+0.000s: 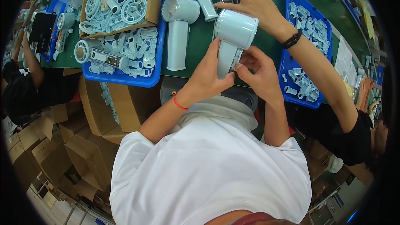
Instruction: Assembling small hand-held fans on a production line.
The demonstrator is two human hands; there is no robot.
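Between my hands is a pale blue handheld fan, its round head up and its handle pointing down toward me. My left hand is wrapped round the left side of the handle. On the handle's right edge my right hand has its thumb and bent fingers pressed, near a dark seam; any small part in those fingers is hidden. Just left lies another pale blue fan on the green table. A co-worker's hand with a dark bracelet reaches past the far side of my fan.
At the left a blue tray holds small pale blue parts, with a cardboard box of ring-shaped grilles over it. Another blue tray of small parts stands right, beneath the co-worker's arm. More fans lie at the far edge. Open cartons stand below left.
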